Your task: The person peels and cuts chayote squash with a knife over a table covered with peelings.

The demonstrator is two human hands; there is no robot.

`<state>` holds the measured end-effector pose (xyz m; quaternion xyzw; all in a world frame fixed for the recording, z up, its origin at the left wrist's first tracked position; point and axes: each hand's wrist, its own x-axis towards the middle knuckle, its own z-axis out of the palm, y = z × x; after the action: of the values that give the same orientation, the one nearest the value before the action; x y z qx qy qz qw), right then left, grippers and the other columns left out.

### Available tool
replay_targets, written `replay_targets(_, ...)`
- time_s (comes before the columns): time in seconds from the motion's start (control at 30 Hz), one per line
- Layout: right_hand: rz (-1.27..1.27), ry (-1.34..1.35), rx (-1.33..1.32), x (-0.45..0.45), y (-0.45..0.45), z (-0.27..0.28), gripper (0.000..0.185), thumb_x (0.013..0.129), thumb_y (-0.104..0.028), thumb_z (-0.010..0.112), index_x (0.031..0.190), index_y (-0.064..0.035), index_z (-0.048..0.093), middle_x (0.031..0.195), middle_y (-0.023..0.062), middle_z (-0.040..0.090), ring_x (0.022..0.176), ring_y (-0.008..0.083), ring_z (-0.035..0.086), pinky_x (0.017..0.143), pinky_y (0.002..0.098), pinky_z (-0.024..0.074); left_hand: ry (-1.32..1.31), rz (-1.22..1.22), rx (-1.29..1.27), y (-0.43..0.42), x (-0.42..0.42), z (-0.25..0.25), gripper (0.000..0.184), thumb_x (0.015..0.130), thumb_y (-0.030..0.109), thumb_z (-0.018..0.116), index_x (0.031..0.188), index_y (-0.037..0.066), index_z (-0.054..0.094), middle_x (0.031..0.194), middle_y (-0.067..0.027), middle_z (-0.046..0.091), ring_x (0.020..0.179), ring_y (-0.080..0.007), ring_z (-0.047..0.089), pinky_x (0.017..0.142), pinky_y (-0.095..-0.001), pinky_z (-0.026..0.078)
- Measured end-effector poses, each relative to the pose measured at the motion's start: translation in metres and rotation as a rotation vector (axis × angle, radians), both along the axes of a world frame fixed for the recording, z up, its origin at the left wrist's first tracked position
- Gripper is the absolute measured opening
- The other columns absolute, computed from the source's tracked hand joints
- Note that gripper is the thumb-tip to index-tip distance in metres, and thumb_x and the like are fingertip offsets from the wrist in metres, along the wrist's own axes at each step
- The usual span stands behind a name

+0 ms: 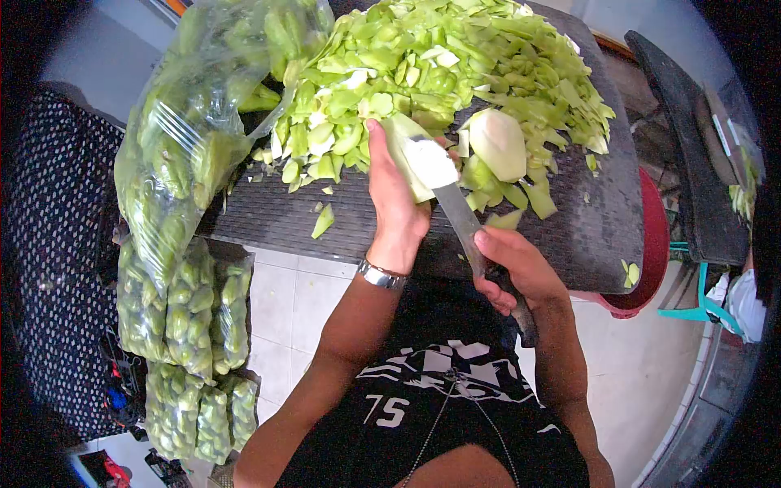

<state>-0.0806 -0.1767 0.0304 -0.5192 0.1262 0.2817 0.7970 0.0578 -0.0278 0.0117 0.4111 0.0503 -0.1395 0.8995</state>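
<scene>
In my left hand (394, 191) is a pale green fruit (405, 146) with its skin cut away. Its exact kind I cannot tell. My right hand (517, 264) is closed around a knife (461, 215) with a long metal blade and a dark handle. The blade lies against the fruit, where a bright white patch hides detail. Just right of my left hand rests another peeled fruit (498, 146). Behind both hands spreads a large heap of green peelings and slices (407, 65), on a dark ridged tabletop (277, 207).
A clear plastic bag of whole green fruits (183, 134) leans over the table's left side. Several filled bags (191, 309) stand below it on the tiled floor. At right are a red tub (651, 252), partly under the table, and a teal stool frame (701, 305).
</scene>
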Motion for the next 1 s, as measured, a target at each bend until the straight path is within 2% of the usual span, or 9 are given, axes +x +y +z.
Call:
replay_targets(0.23, -0.02, 0.007, 0.107, 0.0, 0.0, 0.0, 0.036, 0.107, -0.043, 0.05, 0.1, -0.0074, 0.056, 0.056, 0.0021, 0.051, 0.033, 0.0086, 0.041, 0.03, 0.0254, 0.036, 0.001, 0.067, -0.022, 0.001, 0.004, 0.005, 0.066, 0.104, 0.067, 0.033, 0.116, 0.006, 0.055, 0.089, -0.0148, 0.069, 0.073, -0.0273, 0.07, 0.068, -0.0404, 0.06)
replay_targets(0.43, 0.073, -0.036, 0.312, 0.005, 0.004, -0.004, 0.037, 0.108, -0.041, 0.049, 0.099, -0.0052, 0.055, 0.056, 0.0026, 0.052, 0.032, 0.0081, 0.039, 0.028, 0.0258, 0.0337, -0.014, -0.035, -0.053, 0.006, 0.003, -0.008, 0.073, 0.101, 0.073, 0.031, 0.121, 0.007, 0.056, 0.1, -0.0185, 0.07, 0.081, -0.0338, 0.072, 0.068, -0.0484, 0.06)
replay_targets(0.53, -0.007, -0.052, 0.345, 0.015, 0.0, -0.001, 0.035, 0.108, -0.039, 0.049, 0.101, -0.0061, 0.056, 0.057, 0.0024, 0.052, 0.033, 0.009, 0.04, 0.029, 0.0267, 0.0353, 0.065, 0.03, -0.169, 0.007, 0.004, -0.006, 0.071, 0.103, 0.067, 0.031, 0.127, 0.005, 0.055, 0.109, -0.0168, 0.069, 0.097, -0.036, 0.07, 0.081, -0.0535, 0.058)
replay_targets(0.63, -0.217, -0.084, -0.11, 0.02, 0.003, 0.026, 0.034, 0.109, -0.04, 0.047, 0.104, -0.0077, 0.057, 0.058, 0.0011, 0.052, 0.038, 0.0085, 0.043, 0.034, 0.0251, 0.0387, 0.102, -0.072, -0.177, 0.026, -0.001, 0.005, 0.059, 0.103, 0.054, 0.045, 0.131, 0.004, 0.056, 0.118, -0.0178, 0.067, 0.112, -0.0394, 0.066, 0.096, -0.0617, 0.052)
replay_targets(0.67, -0.178, -0.191, -0.332, 0.025, -0.005, 0.013, 0.029, 0.108, -0.034, 0.048, 0.106, -0.0068, 0.058, 0.06, 0.0076, 0.058, 0.044, 0.0213, 0.056, 0.044, 0.0351, 0.0483, 0.115, -0.079, -0.163, 0.03, -0.001, 0.006, 0.056, 0.102, 0.051, 0.049, 0.131, 0.003, 0.056, 0.119, -0.0184, 0.067, 0.112, -0.0399, 0.065, 0.097, -0.0628, 0.052)
replay_targets(0.77, -0.162, -0.715, -1.539, 0.022, -0.005, 0.015, 0.022, 0.106, -0.025, 0.051, 0.104, -0.0048, 0.058, 0.067, 0.0172, 0.064, 0.059, 0.0376, 0.066, 0.056, 0.0481, 0.0525, 0.108, -0.107, -0.214, 0.043, 0.0, 0.004, 0.048, 0.098, 0.037, 0.058, 0.132, 0.003, 0.056, 0.12, -0.0202, 0.067, 0.11, -0.0428, 0.066, 0.097, -0.0658, 0.051)
replay_targets(0.8, -0.15, -0.651, -1.55, 0.019, -0.001, 0.029, 0.015, 0.103, -0.019, 0.054, 0.102, -0.0047, 0.057, 0.073, 0.0237, 0.065, 0.073, 0.0463, 0.067, 0.065, 0.0564, 0.0511, 0.109, -0.114, -0.222, 0.047, 0.0, 0.004, 0.048, 0.097, 0.037, 0.058, 0.132, 0.003, 0.056, 0.121, -0.0205, 0.067, 0.11, -0.0434, 0.066, 0.097, -0.0657, 0.051)
replay_targets(0.9, -0.233, -0.721, -1.554, 0.015, -0.002, 0.032, 0.016, 0.102, -0.018, 0.057, 0.103, -0.0019, 0.058, 0.075, 0.0292, 0.061, 0.074, 0.0517, 0.06, 0.061, 0.0559, 0.0444, 0.108, -0.142, -0.233, 0.053, -0.002, 0.007, 0.05, 0.099, 0.041, 0.057, 0.133, 0.004, 0.056, 0.122, -0.0208, 0.067, 0.109, -0.0446, 0.066, 0.094, -0.0643, 0.053)
replay_targets(1.0, -0.189, -0.707, -1.46, 0.01, -0.005, 0.039, 0.017, 0.103, -0.018, 0.056, 0.102, -0.0012, 0.057, 0.07, 0.0243, 0.063, 0.065, 0.0447, 0.064, 0.057, 0.0506, 0.0461, 0.077, -0.186, -0.255, 0.056, 0.0, 0.004, 0.052, 0.1, 0.046, 0.055, 0.132, 0.005, 0.057, 0.12, -0.0197, 0.068, 0.108, -0.0433, 0.066, 0.091, -0.0609, 0.054)
